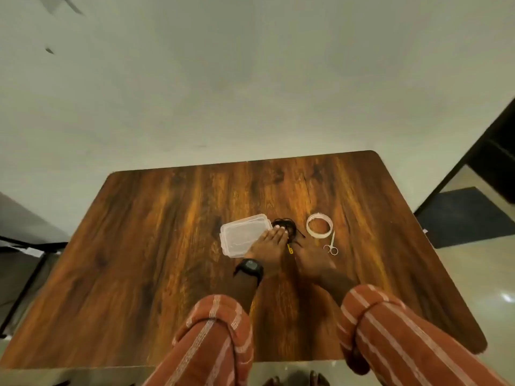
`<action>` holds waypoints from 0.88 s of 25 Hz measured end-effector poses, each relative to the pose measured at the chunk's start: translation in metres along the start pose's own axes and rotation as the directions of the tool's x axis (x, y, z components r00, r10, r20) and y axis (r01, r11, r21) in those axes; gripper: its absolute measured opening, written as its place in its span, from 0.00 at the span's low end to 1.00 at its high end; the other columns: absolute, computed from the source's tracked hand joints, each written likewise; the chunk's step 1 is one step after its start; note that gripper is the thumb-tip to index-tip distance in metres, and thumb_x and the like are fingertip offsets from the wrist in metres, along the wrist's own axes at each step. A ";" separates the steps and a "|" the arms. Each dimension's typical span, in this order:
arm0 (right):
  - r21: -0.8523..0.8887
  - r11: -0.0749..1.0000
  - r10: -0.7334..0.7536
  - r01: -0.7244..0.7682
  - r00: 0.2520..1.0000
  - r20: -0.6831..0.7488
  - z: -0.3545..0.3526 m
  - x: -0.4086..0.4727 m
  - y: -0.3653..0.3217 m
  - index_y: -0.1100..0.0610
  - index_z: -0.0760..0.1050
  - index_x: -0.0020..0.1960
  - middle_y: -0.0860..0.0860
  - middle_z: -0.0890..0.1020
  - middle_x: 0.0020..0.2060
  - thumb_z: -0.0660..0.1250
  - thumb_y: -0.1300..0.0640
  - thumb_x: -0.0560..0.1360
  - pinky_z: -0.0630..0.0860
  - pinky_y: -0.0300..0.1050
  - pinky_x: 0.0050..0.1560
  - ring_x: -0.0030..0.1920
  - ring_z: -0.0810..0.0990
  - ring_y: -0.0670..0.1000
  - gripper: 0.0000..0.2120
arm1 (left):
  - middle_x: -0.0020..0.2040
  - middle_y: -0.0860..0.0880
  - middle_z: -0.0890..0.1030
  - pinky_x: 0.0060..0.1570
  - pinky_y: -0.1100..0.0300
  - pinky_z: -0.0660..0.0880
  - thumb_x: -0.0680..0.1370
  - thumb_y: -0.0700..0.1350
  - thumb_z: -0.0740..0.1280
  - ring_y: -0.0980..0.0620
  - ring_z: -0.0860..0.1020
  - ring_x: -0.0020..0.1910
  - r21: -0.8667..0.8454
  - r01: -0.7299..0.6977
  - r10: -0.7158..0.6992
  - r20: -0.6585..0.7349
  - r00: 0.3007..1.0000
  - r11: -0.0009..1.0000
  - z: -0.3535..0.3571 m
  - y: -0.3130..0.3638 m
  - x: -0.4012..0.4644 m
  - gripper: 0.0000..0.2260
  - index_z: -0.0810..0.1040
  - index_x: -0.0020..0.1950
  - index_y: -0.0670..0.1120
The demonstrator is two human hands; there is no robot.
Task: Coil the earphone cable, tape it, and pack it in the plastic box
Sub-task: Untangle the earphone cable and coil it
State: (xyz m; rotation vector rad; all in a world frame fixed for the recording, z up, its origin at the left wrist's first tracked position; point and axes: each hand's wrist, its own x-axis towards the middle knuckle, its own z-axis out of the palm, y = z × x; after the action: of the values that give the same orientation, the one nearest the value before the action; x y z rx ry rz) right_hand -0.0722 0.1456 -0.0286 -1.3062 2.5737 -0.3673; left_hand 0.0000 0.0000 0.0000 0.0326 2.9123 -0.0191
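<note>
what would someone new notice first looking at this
Both hands meet mid-table: the left hand and right hand reach a tangle of black earphone cable. A closed clear plastic box sits just left of it; a tape roll and small scissors lie to the right on the wooden table.

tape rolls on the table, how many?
1. The tape roll lies right of the earphone cable, just beyond the scissors. No other shows.
</note>
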 end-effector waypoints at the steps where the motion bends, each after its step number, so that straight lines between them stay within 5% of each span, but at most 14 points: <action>1: 0.016 0.999 0.049 -0.049 0.999 0.016 0.007 0.004 0.004 0.61 0.68 0.73 0.59 0.68 0.74 0.64 0.62 0.74 0.68 0.52 0.69 0.73 0.67 0.61 0.27 | 0.80 0.41 0.51 0.76 0.49 0.45 0.79 0.46 0.59 0.43 0.48 0.79 0.024 -0.020 0.019 0.021 1.000 1.000 0.005 0.002 0.005 0.32 0.49 0.79 0.40; 7: 0.068 0.969 0.237 -0.237 0.972 0.009 0.013 0.034 0.027 0.56 0.75 0.64 0.57 0.76 0.63 0.62 0.61 0.75 0.74 0.54 0.61 0.63 0.74 0.59 0.18 | 0.80 0.41 0.53 0.76 0.45 0.43 0.80 0.44 0.55 0.41 0.47 0.79 0.120 -0.020 0.016 0.029 0.999 0.993 0.029 -0.006 0.020 0.27 0.53 0.78 0.40; 14: -0.056 0.970 0.238 -0.236 0.971 0.032 0.018 0.051 0.040 0.58 0.65 0.74 0.56 0.68 0.73 0.58 0.63 0.79 0.61 0.51 0.74 0.73 0.65 0.58 0.23 | 0.78 0.39 0.59 0.76 0.45 0.45 0.81 0.45 0.54 0.41 0.52 0.78 0.067 -0.041 0.042 -0.018 0.999 0.997 0.030 -0.013 0.028 0.25 0.58 0.77 0.39; 18: 0.001 0.982 0.186 -0.186 0.982 -0.036 -0.009 0.055 0.034 0.55 0.76 0.63 0.55 0.80 0.61 0.59 0.59 0.79 0.74 0.47 0.59 0.58 0.79 0.55 0.15 | 0.76 0.41 0.64 0.74 0.49 0.40 0.80 0.46 0.57 0.42 0.59 0.77 -0.041 -0.018 0.011 -0.179 0.984 0.999 0.018 -0.020 0.044 0.25 0.61 0.76 0.40; 22: 0.135 0.983 0.160 -0.127 0.950 -0.270 -0.088 0.076 0.016 0.57 0.79 0.53 0.53 0.82 0.51 0.63 0.55 0.77 0.72 0.44 0.50 0.52 0.79 0.53 0.09 | 0.77 0.45 0.63 0.77 0.47 0.49 0.79 0.48 0.58 0.46 0.59 0.76 -0.291 0.124 -0.207 -0.274 0.939 0.949 -0.052 -0.017 0.076 0.28 0.56 0.77 0.45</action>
State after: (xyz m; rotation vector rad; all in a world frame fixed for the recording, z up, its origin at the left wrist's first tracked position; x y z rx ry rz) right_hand -0.1562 0.1031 0.0424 -1.0857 2.8060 -0.7086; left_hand -0.0862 -0.0145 0.0339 -0.2830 3.1829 0.3882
